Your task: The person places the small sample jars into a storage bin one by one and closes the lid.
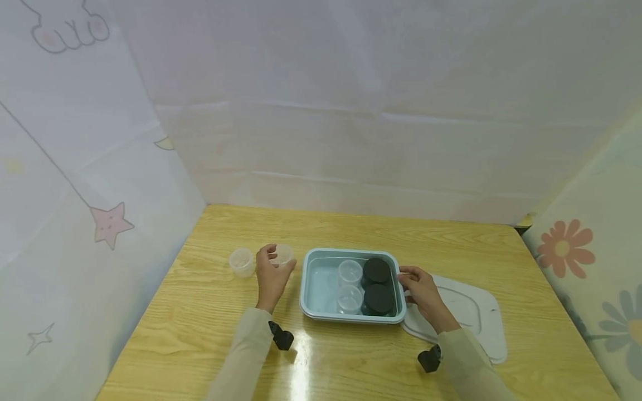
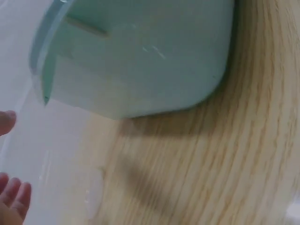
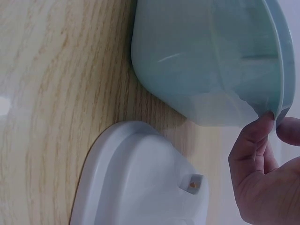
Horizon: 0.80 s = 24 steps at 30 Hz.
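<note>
A light blue plastic bin (image 1: 321, 309) stands on the wooden table. Inside, at its right, sit two black-lidded jars (image 1: 378, 299) and two clear plastic cups (image 1: 349, 272). My right hand (image 1: 420, 291) pinches the bin's right rim (image 3: 281, 61) between thumb and fingers. To the left of the bin, my left hand (image 1: 272, 277) reaches over a clear cup (image 1: 283, 254), thumb and fingers spread apart. The hand partly hides this cup. Another clear cup (image 1: 242, 262) stands just left of that hand.
A white lid (image 1: 473, 312) lies on the table to the right, its near left part under my right hand and beside the bin. Patterned cloth walls (image 1: 351, 156) enclose the table (image 1: 200, 334) at the back and both sides.
</note>
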Each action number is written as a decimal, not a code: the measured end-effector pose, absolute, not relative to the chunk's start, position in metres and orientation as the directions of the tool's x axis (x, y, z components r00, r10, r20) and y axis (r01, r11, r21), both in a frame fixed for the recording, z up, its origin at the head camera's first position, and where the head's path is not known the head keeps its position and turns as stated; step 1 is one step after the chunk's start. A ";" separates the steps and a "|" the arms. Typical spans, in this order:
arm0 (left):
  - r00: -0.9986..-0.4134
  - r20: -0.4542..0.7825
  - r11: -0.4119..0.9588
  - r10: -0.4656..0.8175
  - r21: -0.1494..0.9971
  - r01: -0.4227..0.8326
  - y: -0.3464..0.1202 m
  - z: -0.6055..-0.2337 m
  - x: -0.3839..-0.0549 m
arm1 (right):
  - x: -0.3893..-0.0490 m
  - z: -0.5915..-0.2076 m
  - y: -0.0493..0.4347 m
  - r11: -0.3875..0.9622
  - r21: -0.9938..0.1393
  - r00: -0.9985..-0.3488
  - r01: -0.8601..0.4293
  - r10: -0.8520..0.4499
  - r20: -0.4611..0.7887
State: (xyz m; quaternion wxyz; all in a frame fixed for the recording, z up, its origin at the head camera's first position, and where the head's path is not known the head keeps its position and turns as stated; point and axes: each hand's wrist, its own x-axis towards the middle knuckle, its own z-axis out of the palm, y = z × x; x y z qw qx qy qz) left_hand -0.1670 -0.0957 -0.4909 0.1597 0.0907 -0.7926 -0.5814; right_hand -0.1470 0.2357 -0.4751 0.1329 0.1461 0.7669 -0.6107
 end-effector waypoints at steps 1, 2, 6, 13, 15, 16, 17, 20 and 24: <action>-0.921 0.164 0.304 -0.354 0.951 0.053 -0.095 -0.492 -0.167 | -0.147 -0.475 0.236 0.212 -0.898 -0.922 0.386 0.062 -0.382; -0.908 0.180 0.300 -0.378 0.952 0.064 -0.095 -0.494 -0.168 | -0.147 -0.475 0.236 0.213 -0.898 -0.922 0.386 0.063 -0.381; -0.876 0.210 0.298 -0.435 0.951 0.080 -0.094 -0.501 -0.171 | -0.147 -0.476 0.236 0.212 -0.899 -0.923 0.383 0.063 -0.379; -0.861 0.208 0.308 -0.464 0.949 0.063 -0.091 -0.511 -0.176 | -0.147 -0.479 0.236 0.203 -0.903 -0.925 0.379 0.060 -0.375; -0.857 0.210 0.312 -0.471 0.948 0.061 -0.091 -0.513 -0.178 | -0.147 -0.479 0.235 0.202 -0.903 -0.925 0.379 0.060 -0.374; -0.855 0.210 0.312 -0.475 0.948 0.059 -0.092 -0.514 -0.179 | -0.147 -0.479 0.235 0.202 -0.903 -0.925 0.378 0.061 -0.374; -0.853 0.209 0.312 -0.479 0.948 0.058 -0.092 -0.516 -0.180 | -0.147 -0.479 0.235 0.203 -0.903 -0.925 0.379 0.061 -0.374; -0.853 0.202 0.300 -0.482 0.952 0.057 -0.093 -0.519 -0.182 | -0.147 -0.478 0.235 0.204 -0.902 -0.924 0.382 0.063 -0.377; -0.868 0.172 0.284 -0.465 0.958 0.038 -0.095 -0.524 -0.187 | -0.147 -0.476 0.236 0.202 -0.904 -0.926 0.376 0.065 -0.371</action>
